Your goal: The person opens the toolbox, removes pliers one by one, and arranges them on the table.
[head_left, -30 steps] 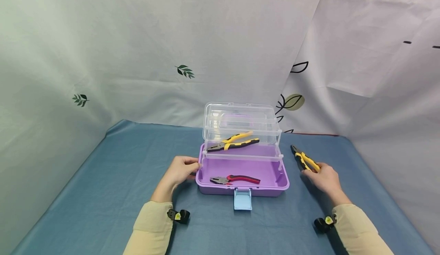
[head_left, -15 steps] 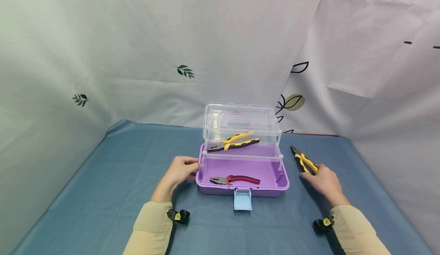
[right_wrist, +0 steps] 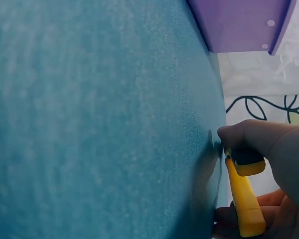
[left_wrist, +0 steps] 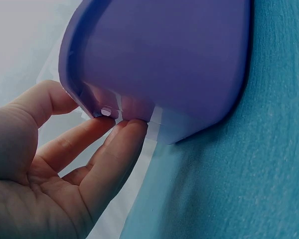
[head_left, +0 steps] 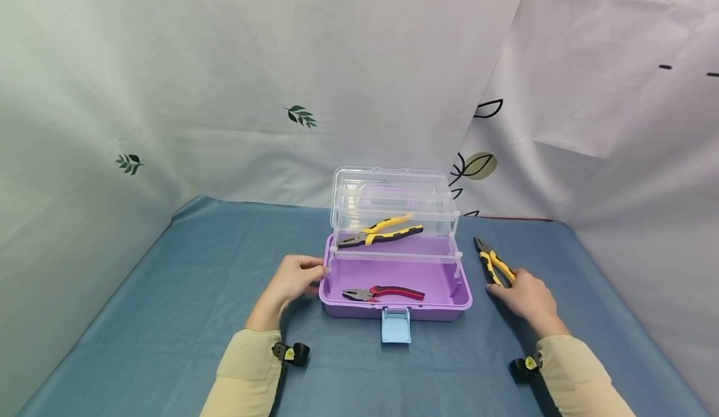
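A purple toolbox (head_left: 396,312) with its clear lid (head_left: 396,186) raised stands mid-table. My left hand (head_left: 296,278) pinches its left rim, thumb on the edge and fingertips against the outer side wall in the left wrist view. Right of the box, my right hand (head_left: 527,296) grips the handle ends of yellow-and-black pliers (head_left: 487,256), their jaws pointing away from me. Thumb and fingers lie on opposite sides of the yellow handles (right_wrist: 245,201) in the right wrist view. Another pair of yellow-and-black pliers (head_left: 382,237) lies in the clear tray (head_left: 438,257); red-and-black pliers (head_left: 393,292) lie on the box floor.
A light blue latch (head_left: 396,327) hangs open at the box's front. The blue cloth (head_left: 236,242) covers the table, and a white patterned curtain (head_left: 382,92) rises behind its back edge. Black wrist cameras sit on both sleeves.
My right hand has shifted slightly left and toward me, and the pliers' handles have swung a little left with it. The left hand and the toolbox hold their place.
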The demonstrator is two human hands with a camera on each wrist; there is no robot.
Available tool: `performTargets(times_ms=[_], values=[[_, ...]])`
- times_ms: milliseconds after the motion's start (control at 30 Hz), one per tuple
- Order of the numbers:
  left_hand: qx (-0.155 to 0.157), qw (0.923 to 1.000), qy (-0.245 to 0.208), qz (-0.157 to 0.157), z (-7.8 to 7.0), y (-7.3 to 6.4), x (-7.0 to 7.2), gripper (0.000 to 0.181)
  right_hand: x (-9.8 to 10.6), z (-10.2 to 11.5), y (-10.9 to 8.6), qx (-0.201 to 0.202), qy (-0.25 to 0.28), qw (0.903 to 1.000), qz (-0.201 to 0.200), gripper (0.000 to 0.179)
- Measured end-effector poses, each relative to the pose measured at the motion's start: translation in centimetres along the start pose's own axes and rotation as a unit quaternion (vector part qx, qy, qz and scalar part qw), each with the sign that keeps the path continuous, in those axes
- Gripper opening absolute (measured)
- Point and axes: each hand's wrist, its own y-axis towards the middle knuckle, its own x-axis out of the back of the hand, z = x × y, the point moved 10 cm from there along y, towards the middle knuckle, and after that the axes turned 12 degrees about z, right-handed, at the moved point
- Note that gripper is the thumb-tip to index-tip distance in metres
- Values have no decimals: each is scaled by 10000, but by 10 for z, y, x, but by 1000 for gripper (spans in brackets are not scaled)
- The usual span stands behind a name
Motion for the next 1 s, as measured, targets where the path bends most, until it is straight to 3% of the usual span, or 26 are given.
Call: performTargets(times_ms=[733, 1000], values=[[-69, 10000, 42, -57, 0, 0, 0, 33, -4, 2, 1, 187, -69, 9998, 46, 84], [-94, 9999, 26, -54, -1, 0, 1, 32, -3, 5, 2, 496, -114, 9987, 37, 86]])
